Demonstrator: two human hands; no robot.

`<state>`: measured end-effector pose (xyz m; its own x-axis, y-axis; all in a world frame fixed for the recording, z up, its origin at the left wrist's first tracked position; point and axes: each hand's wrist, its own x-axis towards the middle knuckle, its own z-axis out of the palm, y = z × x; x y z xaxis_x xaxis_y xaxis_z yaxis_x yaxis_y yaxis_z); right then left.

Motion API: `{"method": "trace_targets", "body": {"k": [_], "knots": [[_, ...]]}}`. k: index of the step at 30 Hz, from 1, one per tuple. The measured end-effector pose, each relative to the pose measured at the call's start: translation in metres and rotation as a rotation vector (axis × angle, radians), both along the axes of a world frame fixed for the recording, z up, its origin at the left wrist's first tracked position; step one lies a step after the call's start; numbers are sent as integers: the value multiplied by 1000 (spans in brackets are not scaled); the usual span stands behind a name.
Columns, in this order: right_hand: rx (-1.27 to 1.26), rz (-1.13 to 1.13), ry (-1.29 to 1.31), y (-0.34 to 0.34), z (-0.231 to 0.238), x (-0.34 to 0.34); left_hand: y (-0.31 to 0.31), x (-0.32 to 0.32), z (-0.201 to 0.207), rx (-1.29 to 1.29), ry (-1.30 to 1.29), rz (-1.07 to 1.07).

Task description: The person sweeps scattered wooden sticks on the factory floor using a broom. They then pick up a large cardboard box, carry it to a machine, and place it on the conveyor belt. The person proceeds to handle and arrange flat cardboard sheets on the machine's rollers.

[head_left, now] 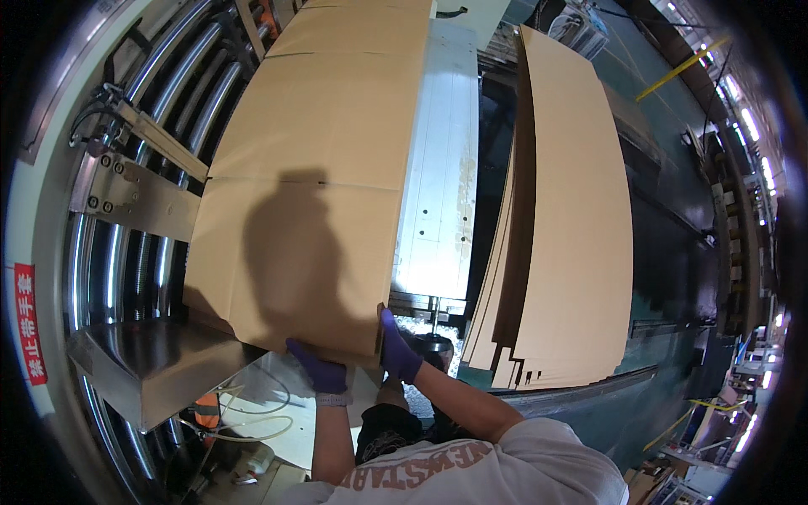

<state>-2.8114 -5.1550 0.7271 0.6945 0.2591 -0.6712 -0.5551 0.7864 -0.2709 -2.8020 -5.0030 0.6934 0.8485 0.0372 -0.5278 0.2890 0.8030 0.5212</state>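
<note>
Two-handed, with left hand (320,372) and right hand (401,355), touched the cardboard sheet (337,118) by the left edge of the metal plate (442,168); couldn't tell clenched fingers from loose. Risked bending a corner by pushing hard.

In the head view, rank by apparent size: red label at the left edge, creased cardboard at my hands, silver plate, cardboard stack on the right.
1. Creased cardboard
2. Cardboard stack
3. Silver plate
4. Red label
</note>
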Motion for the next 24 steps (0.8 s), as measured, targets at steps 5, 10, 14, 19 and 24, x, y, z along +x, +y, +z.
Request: {"method": "trace_targets", "body": {"k": [5,10,14,19,24], "knots": [[-148,-61,-148,-4,-15,-19,-15,-3,24,-17,69,81],[-15,-192,36,-32,-101,-30,-33,-24,-37,-150,-28,73],[-31,-83,36,-69,-72,-27,-79,-28,17,-248,62,27],[-10,87,20,-66,-4,-19,-63,-65,-18,-286,105,-59],[46,-42,-104,-92,-57,-31,-78,-77,-5,-69,107,-121]]}}
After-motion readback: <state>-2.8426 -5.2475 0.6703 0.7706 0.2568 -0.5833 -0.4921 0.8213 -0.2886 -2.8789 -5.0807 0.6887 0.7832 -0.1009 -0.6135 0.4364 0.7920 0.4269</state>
